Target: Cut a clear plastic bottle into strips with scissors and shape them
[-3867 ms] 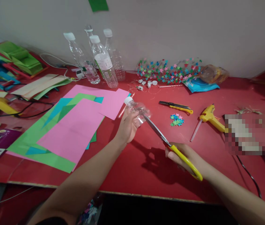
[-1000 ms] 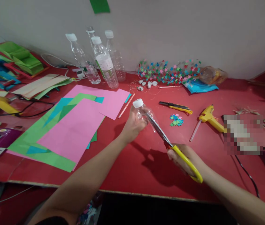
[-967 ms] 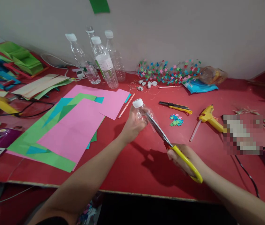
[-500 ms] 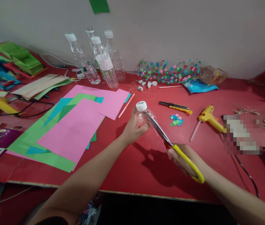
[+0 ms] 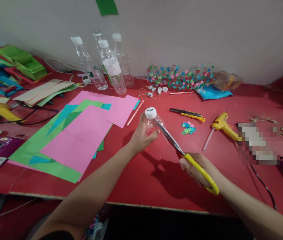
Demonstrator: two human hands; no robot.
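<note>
Though capped, a clear bottle (image 5: 152, 124) in the left hand (image 5: 142, 136).

Left of the left hand (image 5: 142, 136), I see coloured paper (image 5: 78, 133) spread on the red table (image 5: 131, 183), with bottles (image 5: 113, 68) standing beyond and left of that hand. Beyond the right hand (image 5: 198, 166) I have a knife (image 5: 188, 114), small stars (image 5: 188, 128) and a glue gun (image 5: 222, 123) lying on the table.

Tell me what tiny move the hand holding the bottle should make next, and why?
Maybe the left hand should slide its thumb back a little. It looks close to the scissors, which the right hand holds pointing towards the clear bottle.
</note>
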